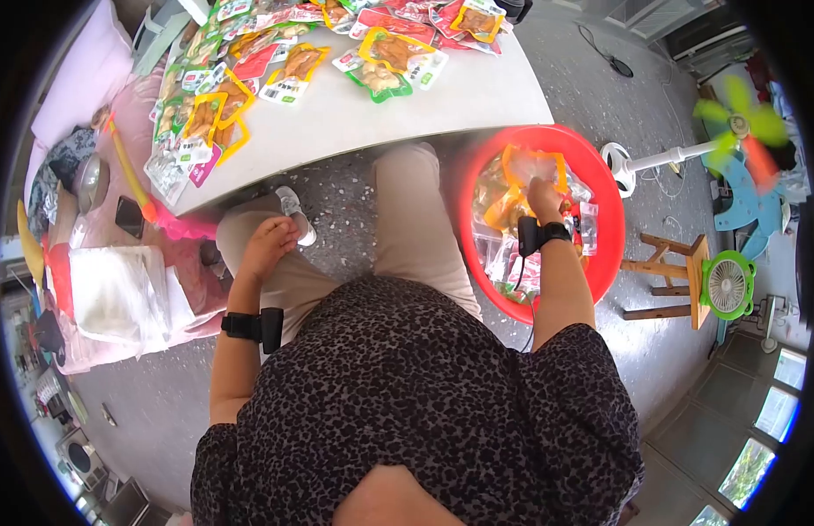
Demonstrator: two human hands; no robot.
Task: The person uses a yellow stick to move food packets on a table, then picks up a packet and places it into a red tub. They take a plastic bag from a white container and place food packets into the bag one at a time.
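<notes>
My right hand [545,198] reaches into the red tub [610,206] at my right side, its fingers closed on a yellow-edged food packet [517,159]. Below and around it in the tub lie more sealed packets [490,247], some clear and some printed. My left hand [272,240] is over my left thigh, fingers curled together, with nothing visible in them. In front of me, the white table [337,136] carries many food packets, among them a yellow-edged packet [299,63] and a green-edged packet [381,81].
At left, a pink-covered surface [100,346] holds a white bag [118,294] and a dark phone [130,216]. To the right of the tub stand a wooden stool [674,276], a small green fan [728,285] and a standing fan [738,125].
</notes>
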